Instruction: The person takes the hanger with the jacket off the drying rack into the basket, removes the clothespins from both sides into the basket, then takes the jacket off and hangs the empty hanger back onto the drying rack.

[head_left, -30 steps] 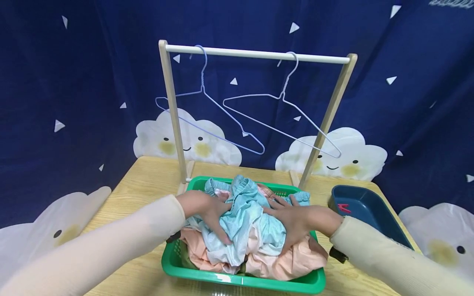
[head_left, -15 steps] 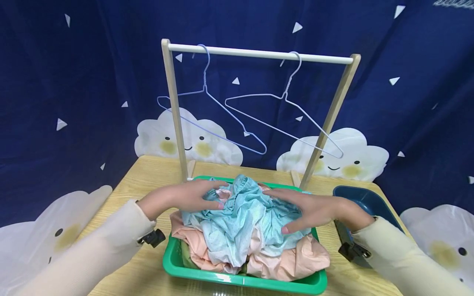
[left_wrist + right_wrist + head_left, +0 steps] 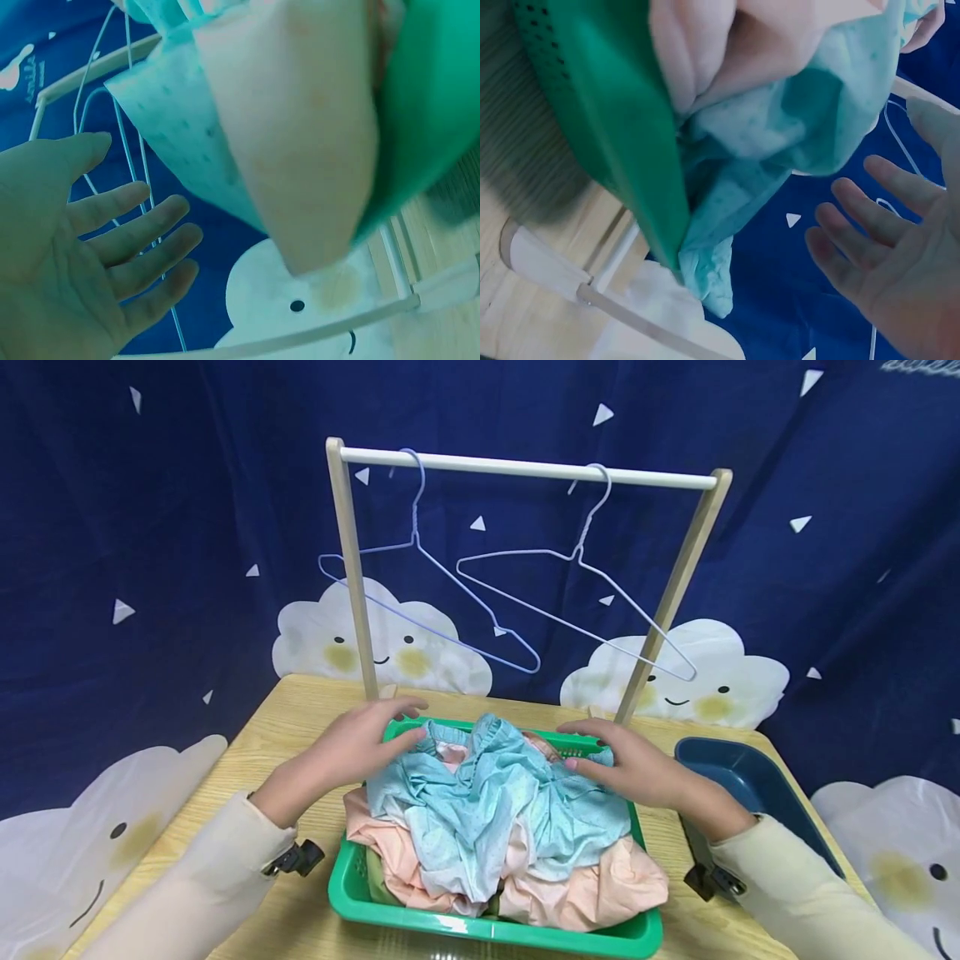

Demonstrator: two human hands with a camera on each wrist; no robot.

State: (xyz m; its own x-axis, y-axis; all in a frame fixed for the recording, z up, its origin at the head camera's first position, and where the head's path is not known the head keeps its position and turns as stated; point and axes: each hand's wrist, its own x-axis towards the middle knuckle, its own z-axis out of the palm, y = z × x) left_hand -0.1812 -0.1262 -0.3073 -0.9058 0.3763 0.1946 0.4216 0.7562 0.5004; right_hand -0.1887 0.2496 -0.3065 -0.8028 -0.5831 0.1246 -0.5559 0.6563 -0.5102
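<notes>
A green basket [image 3: 420, 917] heaped with clothes stands on the table. On top lies a crumpled light-blue garment [image 3: 480, 810] with a gathered edge, above peach cloth [image 3: 577, 897]. Over the basket's back left corner is my left hand [image 3: 360, 743], fingers extended, its palm bare in the left wrist view. My right hand [image 3: 637, 764] hovers at the back right of the basket, fingers spread and loosely bent. Nothing is held by either hand; in the right wrist view a gap shows between the right hand and the light-blue cloth.
Behind the basket rises a clothes rack [image 3: 525, 468] with wooden posts. A blue hanger [image 3: 416, 539] and a whitish hanger [image 3: 577, 556] hang from its bar. A dark blue tray [image 3: 738, 777] sits at the table's right. A navy curtain [image 3: 150, 527] closes off the back.
Both hands have lifted off the light-blue garment and drawn apart, toward the basket's back corners. The clothes have spread slightly and stay heaped in the basket.
</notes>
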